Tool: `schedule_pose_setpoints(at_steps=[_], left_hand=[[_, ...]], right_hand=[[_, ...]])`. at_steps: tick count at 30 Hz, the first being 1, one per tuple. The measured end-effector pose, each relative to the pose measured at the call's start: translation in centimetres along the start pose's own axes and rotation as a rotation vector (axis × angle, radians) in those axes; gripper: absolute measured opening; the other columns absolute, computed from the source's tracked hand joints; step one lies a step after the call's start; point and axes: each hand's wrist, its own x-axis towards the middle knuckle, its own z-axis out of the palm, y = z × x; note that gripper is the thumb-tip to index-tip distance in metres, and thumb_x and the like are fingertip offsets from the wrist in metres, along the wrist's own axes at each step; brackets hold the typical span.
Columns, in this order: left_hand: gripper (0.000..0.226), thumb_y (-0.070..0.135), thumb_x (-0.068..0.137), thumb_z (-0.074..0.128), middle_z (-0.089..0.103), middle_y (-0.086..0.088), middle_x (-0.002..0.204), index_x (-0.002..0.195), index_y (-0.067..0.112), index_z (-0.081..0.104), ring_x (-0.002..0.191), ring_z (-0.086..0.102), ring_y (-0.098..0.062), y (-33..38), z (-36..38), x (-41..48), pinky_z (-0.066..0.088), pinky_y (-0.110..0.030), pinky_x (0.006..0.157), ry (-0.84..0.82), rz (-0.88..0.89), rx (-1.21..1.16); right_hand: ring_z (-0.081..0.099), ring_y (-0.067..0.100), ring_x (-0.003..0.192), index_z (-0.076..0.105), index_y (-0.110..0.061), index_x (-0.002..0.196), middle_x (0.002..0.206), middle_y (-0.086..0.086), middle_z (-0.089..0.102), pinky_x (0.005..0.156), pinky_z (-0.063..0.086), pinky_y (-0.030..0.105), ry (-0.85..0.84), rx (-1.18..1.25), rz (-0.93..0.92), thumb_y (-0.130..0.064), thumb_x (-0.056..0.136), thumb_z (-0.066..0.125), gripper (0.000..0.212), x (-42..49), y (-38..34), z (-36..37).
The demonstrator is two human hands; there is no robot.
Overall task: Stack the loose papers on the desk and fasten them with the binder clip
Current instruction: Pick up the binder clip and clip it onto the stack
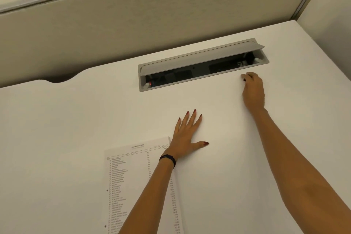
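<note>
A sheet of printed paper (pixel 133 182) with a list on it lies on the white desk (pixel 66 119) at the lower middle; whether more sheets lie under it I cannot tell. My left hand (pixel 187 137) rests flat on the desk just past the paper's top right corner, fingers spread, and its forearm crosses the paper's right edge. My right hand (pixel 253 91) is stretched far forward, fingers curled down on a small dark thing (pixel 244 80) that looks like the binder clip. Only a sliver of it shows under the fingertips.
A grey cable hatch (pixel 262 61) with its lid propped open is set into the desk just behind my right hand. Beige partition panels (pixel 133 24) close off the back and right side. A curved cut-out (pixel 58 80) notches the desk's far left edge.
</note>
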Motion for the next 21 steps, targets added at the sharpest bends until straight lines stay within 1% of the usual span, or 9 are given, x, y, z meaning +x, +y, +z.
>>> schedule_pose_setpoints(at_steps=[2,5,9,12,14,16,17,19,21], left_hand=[[0.093,0.074,0.070,0.027,-0.014,0.005,0.156,0.147,0.028,-0.001,0.137,-0.025,-0.008,0.1,0.0,-0.1,-0.017,-0.034,0.112,0.001,0.005,-0.001],[0.092,0.073,0.072,0.028,-0.014,0.004,0.156,0.146,0.027,-0.001,0.136,-0.025,-0.007,0.3,-0.1,-0.2,-0.016,-0.035,0.113,-0.005,-0.004,-0.015],[0.081,0.051,0.089,0.045,-0.014,-0.001,0.156,0.146,0.020,-0.003,0.141,-0.021,-0.016,0.7,0.0,-1.4,-0.011,-0.040,0.115,-0.030,-0.025,-0.038],[0.077,0.043,0.092,0.046,-0.014,-0.002,0.156,0.146,0.018,-0.003,0.143,-0.018,-0.020,0.9,-0.3,-3.0,-0.011,-0.040,0.116,-0.103,-0.008,-0.029],[0.075,0.040,0.093,0.046,-0.013,-0.003,0.157,0.147,0.017,0.000,0.143,-0.016,-0.021,1.0,-0.9,-4.2,-0.008,-0.043,0.118,-0.177,0.006,-0.052],[0.069,0.037,0.094,0.047,-0.008,-0.001,0.157,0.147,0.018,0.007,0.144,-0.012,-0.018,1.5,-1.8,-5.6,-0.003,-0.041,0.119,-0.249,0.004,-0.147],[0.066,0.037,0.094,0.047,-0.002,0.002,0.158,0.147,0.021,0.012,0.145,-0.006,-0.014,1.8,-2.2,-6.5,0.001,-0.037,0.120,-0.273,-0.014,-0.233],[0.056,0.038,0.093,0.049,0.017,0.009,0.155,0.143,0.030,0.027,0.142,0.015,-0.008,2.4,-2.9,-8.2,0.016,-0.032,0.118,-0.256,-0.064,-0.421],[0.044,0.037,0.092,0.051,0.039,0.011,0.145,0.135,0.034,0.040,0.129,0.040,-0.005,3.3,-3.4,-9.8,0.032,-0.030,0.111,-0.165,-0.061,-0.509]], right_hand=[[0.047,0.024,0.117,0.054,-0.005,0.121,0.129,0.014,0.050,0.097,0.036,0.023,0.024,0.020,-0.014,-0.011,0.095,0.039,0.031,-1.0,0.2,-0.2],[0.048,0.021,0.110,0.057,-0.004,0.115,0.123,0.014,0.053,0.093,0.040,0.025,0.072,0.044,-0.028,-0.010,0.094,0.041,0.027,-3.2,0.1,-0.5],[0.047,0.026,0.110,0.060,-0.001,0.109,0.119,0.015,0.055,0.088,0.039,0.025,0.099,0.050,-0.050,-0.002,0.092,0.042,0.026,-7.1,-0.7,-1.2],[0.049,0.029,0.107,0.063,-0.001,0.105,0.115,0.015,0.057,0.086,0.033,0.019,0.131,0.098,-0.008,0.001,0.090,0.043,0.025,-10.5,-1.2,-1.7],[0.052,0.030,0.106,0.064,-0.001,0.104,0.114,0.015,0.058,0.087,0.036,0.021,0.137,0.152,0.041,0.001,0.090,0.044,0.025,-13.0,-1.8,-1.7],[0.055,0.028,0.105,0.066,-0.002,0.102,0.112,0.015,0.059,0.087,0.039,0.021,0.146,0.262,0.094,0.002,0.089,0.047,0.023,-15.6,-3.0,-1.7],[0.056,0.026,0.103,0.066,-0.002,0.101,0.111,0.015,0.060,0.086,0.040,0.016,0.149,0.338,0.127,0.002,0.089,0.047,0.023,-16.8,-3.8,-1.8],[0.057,0.019,0.099,0.066,-0.004,0.100,0.109,0.012,0.062,0.079,0.040,0.002,0.132,0.497,0.246,0.001,0.089,0.048,0.022,-18.9,-5.6,-2.1],[0.059,0.015,0.093,0.066,-0.007,0.097,0.104,0.008,0.065,0.074,0.044,0.002,0.102,0.649,0.403,-0.001,0.088,0.051,0.019,-20.6,-7.3,-2.5]])
